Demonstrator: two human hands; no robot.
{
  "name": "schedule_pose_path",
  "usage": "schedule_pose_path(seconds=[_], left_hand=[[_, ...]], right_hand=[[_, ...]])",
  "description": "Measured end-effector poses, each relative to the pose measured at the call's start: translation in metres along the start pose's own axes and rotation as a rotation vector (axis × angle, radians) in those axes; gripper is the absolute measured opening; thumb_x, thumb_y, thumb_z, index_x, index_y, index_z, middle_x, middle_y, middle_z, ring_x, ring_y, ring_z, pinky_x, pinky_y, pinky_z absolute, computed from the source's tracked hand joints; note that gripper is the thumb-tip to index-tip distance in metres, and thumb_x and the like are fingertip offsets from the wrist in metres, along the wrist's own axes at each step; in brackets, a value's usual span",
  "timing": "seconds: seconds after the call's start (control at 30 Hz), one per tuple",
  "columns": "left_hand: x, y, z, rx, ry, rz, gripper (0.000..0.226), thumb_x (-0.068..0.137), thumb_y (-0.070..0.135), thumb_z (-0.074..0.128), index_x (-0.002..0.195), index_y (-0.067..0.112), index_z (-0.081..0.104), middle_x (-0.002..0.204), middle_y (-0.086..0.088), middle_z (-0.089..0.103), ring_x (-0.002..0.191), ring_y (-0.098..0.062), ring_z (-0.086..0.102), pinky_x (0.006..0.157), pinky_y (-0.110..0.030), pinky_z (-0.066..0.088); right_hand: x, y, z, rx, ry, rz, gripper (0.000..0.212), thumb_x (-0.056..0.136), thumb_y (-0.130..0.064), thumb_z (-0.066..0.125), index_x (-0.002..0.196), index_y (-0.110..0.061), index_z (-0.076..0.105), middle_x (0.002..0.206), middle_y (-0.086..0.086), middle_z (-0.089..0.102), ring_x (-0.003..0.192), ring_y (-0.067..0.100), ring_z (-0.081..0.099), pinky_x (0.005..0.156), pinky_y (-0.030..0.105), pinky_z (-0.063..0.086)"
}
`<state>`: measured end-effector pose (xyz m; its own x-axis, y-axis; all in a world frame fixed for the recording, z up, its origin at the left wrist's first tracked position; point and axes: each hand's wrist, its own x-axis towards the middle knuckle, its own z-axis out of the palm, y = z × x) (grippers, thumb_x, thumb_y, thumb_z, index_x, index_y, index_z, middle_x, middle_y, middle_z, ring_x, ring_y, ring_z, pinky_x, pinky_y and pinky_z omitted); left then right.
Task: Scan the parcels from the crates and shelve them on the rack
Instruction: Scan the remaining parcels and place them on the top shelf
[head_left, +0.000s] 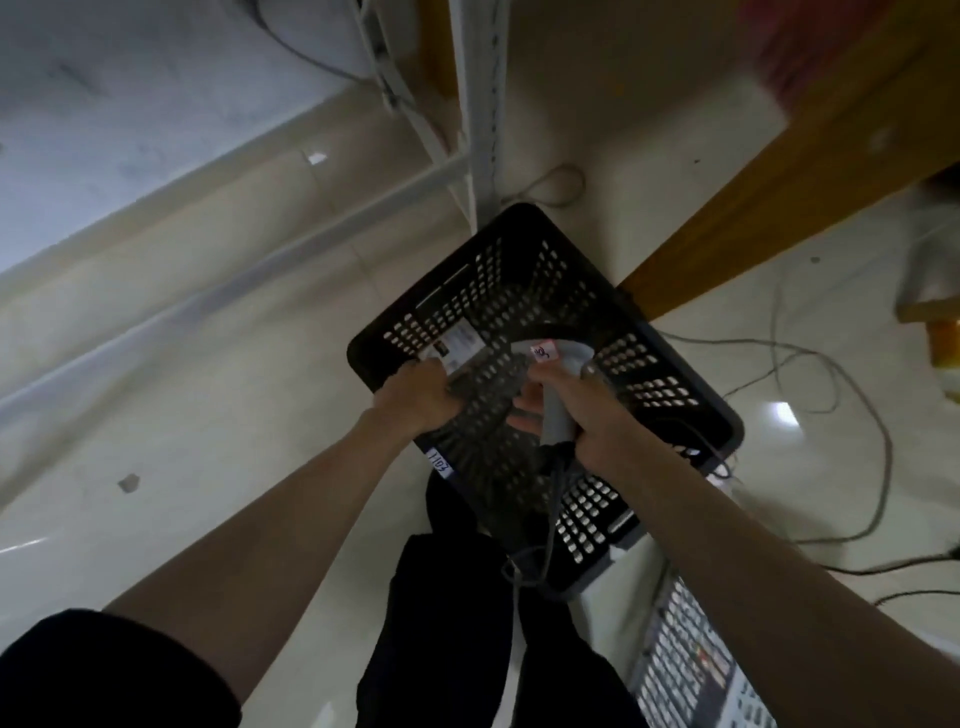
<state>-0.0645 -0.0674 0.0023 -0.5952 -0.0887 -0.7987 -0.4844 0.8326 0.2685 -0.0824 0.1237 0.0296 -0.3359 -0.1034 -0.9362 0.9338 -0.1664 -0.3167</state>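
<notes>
A grey soft-looking parcel is gripped by the left hand inside the black crate; the barcode scanner is clasped by the right hand; probably light and floppy, best pinched by an edge.

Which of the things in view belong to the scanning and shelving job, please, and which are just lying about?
Job: black crate; labelled parcel gripped by left hand; grey scanner held in right hand; rack post.

Lying about: floor cables; wooden table; scrap on floor.

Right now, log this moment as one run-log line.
left hand: grips parcel | right hand: holds scanner | over black crate
</notes>
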Motion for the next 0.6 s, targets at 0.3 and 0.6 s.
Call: schedule_pose_path(seconds=[0.3, 0.6], left_hand=[[0.116, -0.042, 0.057, 0.009, -0.023, -0.037, 0.072, 0.090, 0.035, 0.069, 0.150, 0.011, 0.037, 0.147, -0.016, 0.040, 0.130, -0.033, 0.047, 0.106, -0.046, 0.046], [0.212, -0.064, 0.087, 0.063, 0.042, -0.061, 0.101, 0.088, 0.039, 0.075, 0.160, 0.009, 0.010, 0.162, -0.014, 0.016, 0.146, -0.035, 0.027, 0.116, -0.049, 0.035]], right_hand=[[0.113, 0.027, 0.000, 0.217, 0.089, 0.058, 0.021, 0.099, -0.013, 0.065, 0.078, -0.008, 0.063, 0.058, 0.011, 0.065, 0.063, 0.017, 0.071, 0.039, 0.025, 0.053], [0.201, 0.056, 0.000, 0.361, 0.048, 0.102, 0.011, 0.100, -0.016, 0.063, 0.107, -0.007, 0.066, 0.103, 0.015, 0.068, 0.078, 0.023, 0.066, 0.059, 0.032, 0.061]])
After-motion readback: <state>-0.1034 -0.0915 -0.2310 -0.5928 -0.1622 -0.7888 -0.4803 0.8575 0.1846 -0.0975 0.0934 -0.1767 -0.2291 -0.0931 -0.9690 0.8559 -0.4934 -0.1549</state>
